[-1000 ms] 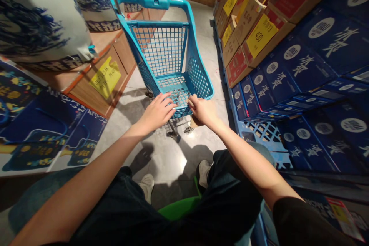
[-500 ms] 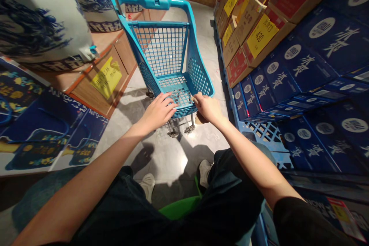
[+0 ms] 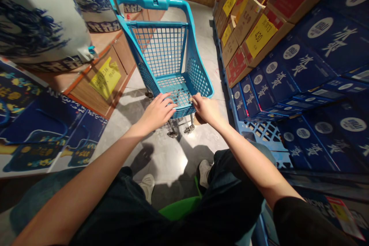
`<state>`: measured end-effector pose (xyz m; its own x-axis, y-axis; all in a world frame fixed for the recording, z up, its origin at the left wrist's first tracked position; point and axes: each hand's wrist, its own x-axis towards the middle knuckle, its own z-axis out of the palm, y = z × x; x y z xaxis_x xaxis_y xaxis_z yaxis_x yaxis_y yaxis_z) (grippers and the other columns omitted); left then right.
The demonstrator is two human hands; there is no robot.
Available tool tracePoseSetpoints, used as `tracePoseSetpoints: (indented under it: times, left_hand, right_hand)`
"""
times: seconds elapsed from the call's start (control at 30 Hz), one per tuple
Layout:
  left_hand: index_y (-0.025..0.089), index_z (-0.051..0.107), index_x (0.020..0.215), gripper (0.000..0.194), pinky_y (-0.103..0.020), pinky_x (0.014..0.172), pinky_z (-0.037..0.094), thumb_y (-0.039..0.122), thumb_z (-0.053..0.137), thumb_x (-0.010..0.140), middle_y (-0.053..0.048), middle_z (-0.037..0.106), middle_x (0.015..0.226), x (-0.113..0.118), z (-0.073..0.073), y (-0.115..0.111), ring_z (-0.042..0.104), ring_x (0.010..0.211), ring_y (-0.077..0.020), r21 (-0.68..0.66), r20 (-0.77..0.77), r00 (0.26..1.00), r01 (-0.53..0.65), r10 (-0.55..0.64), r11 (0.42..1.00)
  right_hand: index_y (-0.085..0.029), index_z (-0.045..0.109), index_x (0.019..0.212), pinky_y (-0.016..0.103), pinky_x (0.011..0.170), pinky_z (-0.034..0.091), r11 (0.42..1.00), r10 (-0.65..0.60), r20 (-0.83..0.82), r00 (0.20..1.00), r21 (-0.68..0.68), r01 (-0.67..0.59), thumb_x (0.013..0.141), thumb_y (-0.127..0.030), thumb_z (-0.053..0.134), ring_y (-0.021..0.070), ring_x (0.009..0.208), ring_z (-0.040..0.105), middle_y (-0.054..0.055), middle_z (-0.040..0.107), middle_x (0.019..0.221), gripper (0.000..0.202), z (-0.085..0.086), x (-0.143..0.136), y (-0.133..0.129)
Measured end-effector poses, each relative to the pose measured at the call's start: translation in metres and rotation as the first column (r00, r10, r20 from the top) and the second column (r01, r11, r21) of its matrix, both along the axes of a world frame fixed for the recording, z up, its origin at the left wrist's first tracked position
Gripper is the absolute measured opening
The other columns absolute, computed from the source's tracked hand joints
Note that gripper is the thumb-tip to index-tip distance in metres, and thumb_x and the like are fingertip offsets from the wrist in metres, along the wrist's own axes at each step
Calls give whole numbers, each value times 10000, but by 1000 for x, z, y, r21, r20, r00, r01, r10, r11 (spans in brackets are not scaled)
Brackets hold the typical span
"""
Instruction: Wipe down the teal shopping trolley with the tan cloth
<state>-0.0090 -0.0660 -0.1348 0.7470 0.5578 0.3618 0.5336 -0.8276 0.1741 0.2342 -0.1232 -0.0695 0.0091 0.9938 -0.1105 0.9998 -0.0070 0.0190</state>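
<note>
A small blue plastic shopping cart (image 3: 157,52) with grid walls stands in front of me, its basket holding nothing that I can see. My left hand (image 3: 159,112) lies at the near left corner of the basket, palm down, fingers stretched out and slightly apart over the rim. At the near right corner, my right hand (image 3: 206,107) has its fingers curled closed about the basket's edge. Its thumb side faces the basket; the fingertips are partly hidden. Beneath that hand a brown object (image 3: 199,120) shows partly, its kind unclear.
Stacked blue cartons (image 3: 305,65) and brown boxes (image 3: 250,27) line the right side on a blue plastic pallet (image 3: 263,130). Big blue-and-white jars (image 3: 34,19) stand on a wooden platform (image 3: 115,65) at left. Something green (image 3: 181,207) lies between my legs.
The whole view has shifted very slightly. Both hands stay in the same places at the cart's near edge.
</note>
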Motion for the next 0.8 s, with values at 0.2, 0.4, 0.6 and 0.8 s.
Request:
tracePoseSetpoints:
  times: [0.2, 0.4, 0.6, 0.8]
  left_hand:
    - [189, 825, 1247, 393, -690, 1287, 460, 331, 479, 1127, -168, 800, 1231, 1, 0, 1, 583, 1499, -384, -20, 12, 1000, 13, -13, 1000]
    - [161, 831, 1239, 394, -683, 1287, 463, 314, 485, 1130, -176, 808, 1214, 2, -1, -1, 593, 1496, -393, 7, 11, 1000, 5, -5, 1000]
    - [145, 828, 1244, 427, -674, 1280, 473, 329, 455, 1144, -184, 806, 1212, -1, 0, -2, 589, 1497, -395, 37, -7, 1000, 0, 0, 999]
    - [158, 819, 1256, 436, -658, 1289, 468, 340, 437, 1151, -168, 803, 1207, 1, -1, -1, 581, 1504, -380, 40, -19, 1000, 10, -10, 999]
  right_hand:
    - [-267, 670, 1384, 329, 797, 465, 982, -186, 47, 981, 55, 183, 1194, -479, 317, 326, 1112, 800, 136, 830, 1248, 454, 6, 28, 13]
    - [-208, 644, 1346, 325, 802, 469, 995, -102, 26, 994, 20, 101, 1196, -426, 323, 320, 1096, 799, 153, 827, 1243, 416, -3, 8, 4]
    - [-212, 669, 1320, 325, 779, 469, 1000, -24, -17, 1000, 16, 24, 1191, -499, 333, 317, 1088, 811, 141, 836, 1227, 461, -3, -10, 0]
    - [-214, 745, 1160, 333, 765, 462, 982, -174, 10, 985, 76, 173, 1164, -518, 348, 333, 1063, 807, 137, 845, 1152, 499, 9, 7, 5]
